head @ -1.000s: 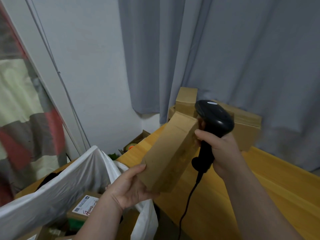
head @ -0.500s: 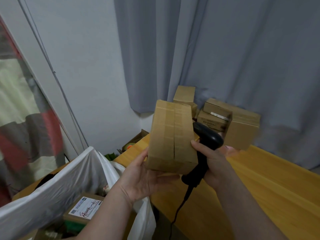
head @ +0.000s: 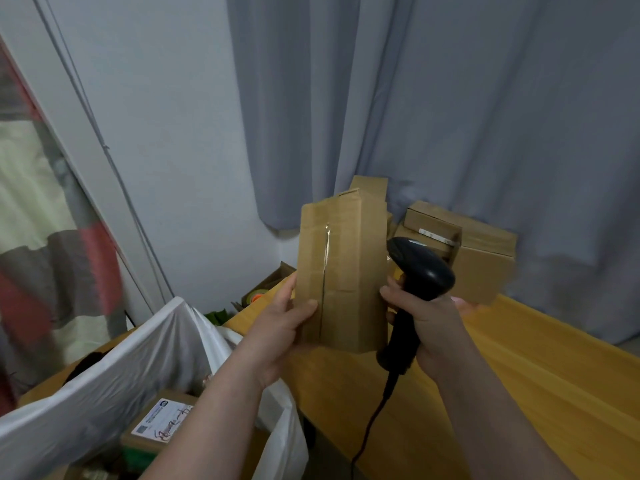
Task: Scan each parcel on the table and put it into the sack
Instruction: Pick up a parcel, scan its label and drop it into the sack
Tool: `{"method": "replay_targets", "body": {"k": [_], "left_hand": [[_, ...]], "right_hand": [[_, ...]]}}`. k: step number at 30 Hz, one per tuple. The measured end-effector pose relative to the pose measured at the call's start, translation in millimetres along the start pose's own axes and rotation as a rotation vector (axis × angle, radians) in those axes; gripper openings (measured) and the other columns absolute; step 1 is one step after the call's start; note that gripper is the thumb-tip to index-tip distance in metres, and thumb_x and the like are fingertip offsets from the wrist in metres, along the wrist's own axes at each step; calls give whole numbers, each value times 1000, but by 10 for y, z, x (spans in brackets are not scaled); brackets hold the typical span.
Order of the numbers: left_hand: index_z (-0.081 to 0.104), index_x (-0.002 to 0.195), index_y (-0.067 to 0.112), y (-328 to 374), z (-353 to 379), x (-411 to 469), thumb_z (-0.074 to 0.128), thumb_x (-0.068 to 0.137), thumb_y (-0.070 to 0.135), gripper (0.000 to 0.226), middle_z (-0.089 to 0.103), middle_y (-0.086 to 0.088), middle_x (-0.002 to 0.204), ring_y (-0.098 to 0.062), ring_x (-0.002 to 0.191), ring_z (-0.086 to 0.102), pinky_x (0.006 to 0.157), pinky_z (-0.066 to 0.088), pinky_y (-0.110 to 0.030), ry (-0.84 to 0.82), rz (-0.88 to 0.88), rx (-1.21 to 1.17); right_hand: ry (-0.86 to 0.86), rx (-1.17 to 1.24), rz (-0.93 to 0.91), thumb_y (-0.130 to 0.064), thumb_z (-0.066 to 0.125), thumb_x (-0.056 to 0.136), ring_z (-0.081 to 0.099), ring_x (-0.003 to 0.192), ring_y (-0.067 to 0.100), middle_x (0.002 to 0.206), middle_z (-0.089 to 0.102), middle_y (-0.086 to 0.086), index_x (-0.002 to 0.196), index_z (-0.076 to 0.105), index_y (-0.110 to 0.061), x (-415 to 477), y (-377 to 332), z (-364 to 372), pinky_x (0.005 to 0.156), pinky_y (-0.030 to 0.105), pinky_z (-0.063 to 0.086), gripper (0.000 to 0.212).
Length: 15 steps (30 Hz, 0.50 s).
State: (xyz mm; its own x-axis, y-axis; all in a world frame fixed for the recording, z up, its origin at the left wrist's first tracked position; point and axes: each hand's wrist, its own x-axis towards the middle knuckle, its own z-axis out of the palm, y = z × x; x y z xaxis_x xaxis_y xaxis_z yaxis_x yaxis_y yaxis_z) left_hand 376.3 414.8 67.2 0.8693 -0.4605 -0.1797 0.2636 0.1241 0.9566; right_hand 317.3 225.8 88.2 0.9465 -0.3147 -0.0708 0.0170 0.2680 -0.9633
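Observation:
A tall brown cardboard parcel stands upright in the air above the table's near corner, its taped seam facing me. My left hand grips its lower left edge, thumb on the front. My right hand holds a black corded barcode scanner by the handle, right beside the parcel's right edge. The white sack gapes open at lower left, with a labelled parcel lying inside. Several more brown parcels are stacked at the table's far end against the curtain.
The yellow wooden table runs from centre to lower right. A grey curtain hangs behind it. The scanner's cable drops off the table's front edge. An open carton with an orange item sits on the floor by the wall.
The parcel has turned from tilted flat to upright with its seam toward me. The scanner has dropped from above the parcel to its right side.

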Motion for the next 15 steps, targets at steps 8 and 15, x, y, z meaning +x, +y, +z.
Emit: {"method": "replay_targets", "body": {"k": [8, 15], "left_hand": [[42, 135, 41, -25, 86, -42, 76, 75, 46, 68, 68, 9, 112, -8, 97, 68, 78, 56, -29, -120, -13, 100], [55, 128, 25, -68, 60, -45, 73, 72, 43, 61, 72, 0, 109, -15, 96, 70, 71, 57, -26, -13, 11, 37]], "right_hand": [[-41, -36, -45, 4, 69, 79, 61, 89, 22, 79, 70, -3, 79, 72, -25, -98, 22, 123, 75, 36, 47, 29], [-119, 7, -15, -1, 67, 82, 63, 97, 20, 107, 71, 9, 92, 74, -17, -163, 8, 178, 72, 27, 51, 20]]}}
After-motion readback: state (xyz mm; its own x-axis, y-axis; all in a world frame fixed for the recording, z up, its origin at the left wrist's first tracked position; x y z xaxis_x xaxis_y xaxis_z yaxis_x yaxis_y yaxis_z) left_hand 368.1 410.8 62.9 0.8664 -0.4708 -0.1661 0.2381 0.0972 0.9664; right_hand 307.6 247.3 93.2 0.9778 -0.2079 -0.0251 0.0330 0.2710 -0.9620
